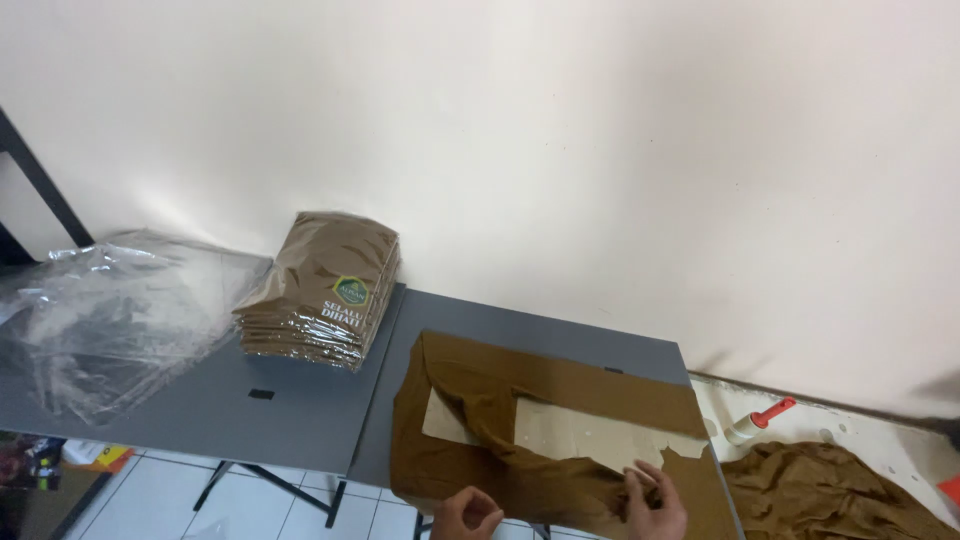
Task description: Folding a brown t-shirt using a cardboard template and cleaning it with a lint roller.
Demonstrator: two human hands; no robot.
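Brown cloth, matte and softly creased, spread flat over right-hand grey table, filling most of its top, near edge at 6 o'clock of the view. Beige cardboard sheet, stiff, flat and long, lying on the cloth, partly wrapped by a folded flap at its left end. Left hand at 6 o'clock, fingers curled narrow, pinching the cloth's near hem. Right hand just toward 5 o'clock, fingers half spread, pressing down where cardboard edge meets cloth; grip on anything cannot be told.

At 4 o'clock, off the table, second heap of brown fabric, crumpled, on a white surface. Just beyond it, small lint roller, white barrel, red handle, lying tilted.

Toward 10 o'clock, on left-hand grey table, touching the first table edge to edge, neat stack of brown folded garments in glossy clear bags, rectangular, green and yellow badge on top. At 9 o'clock, loose pile of clear plastic bags, shiny, wrinkled, see-through. White tiled floor below the folding legs. At 12 o'clock, plain cream wall, smooth.
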